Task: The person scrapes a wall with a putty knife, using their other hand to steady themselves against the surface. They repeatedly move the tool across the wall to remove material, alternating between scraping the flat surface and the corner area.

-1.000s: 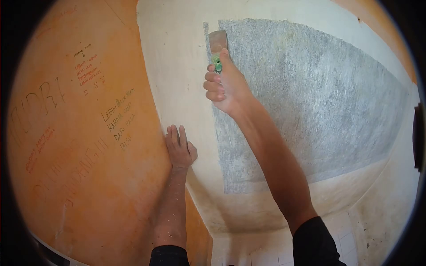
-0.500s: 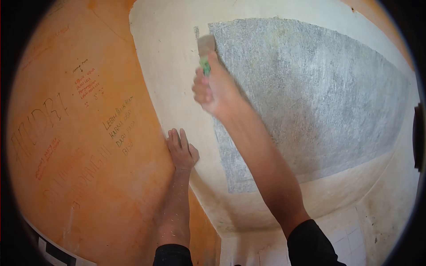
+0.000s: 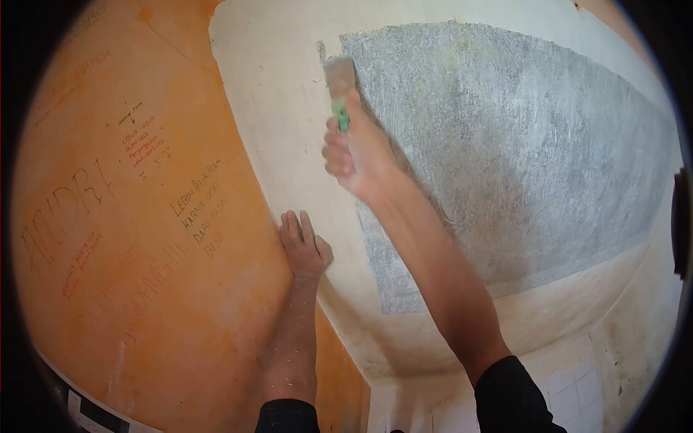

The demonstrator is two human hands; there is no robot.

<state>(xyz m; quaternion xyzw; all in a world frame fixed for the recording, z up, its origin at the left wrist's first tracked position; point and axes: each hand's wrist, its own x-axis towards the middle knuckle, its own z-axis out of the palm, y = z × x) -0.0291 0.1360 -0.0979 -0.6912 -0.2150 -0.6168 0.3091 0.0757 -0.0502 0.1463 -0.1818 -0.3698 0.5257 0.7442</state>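
Observation:
My right hand [image 3: 354, 148] is wrapped round the green handle of a scraper [image 3: 342, 78], whose wide metal blade lies at the upper left edge of a rough grey patch [image 3: 505, 144] on the wall. Around the patch the wall surface [image 3: 281, 94] is cream white. Lower and to the left, my left hand [image 3: 304, 245] rests with its fingers spread on the white wall, close to the border with the orange wall. Small pale flecks cling to my left forearm.
An orange wall [image 3: 180, 303] with handwriting in black and red fills the left side. White tiles [image 3: 570, 397] show at the bottom right. A dark object [image 3: 681, 224] stands at the right edge, and a black and white item [image 3: 101, 415] lies at the bottom left.
The scraper and my right hand have shifted slightly down and right in view. My left hand and the walls also appear a little further right.

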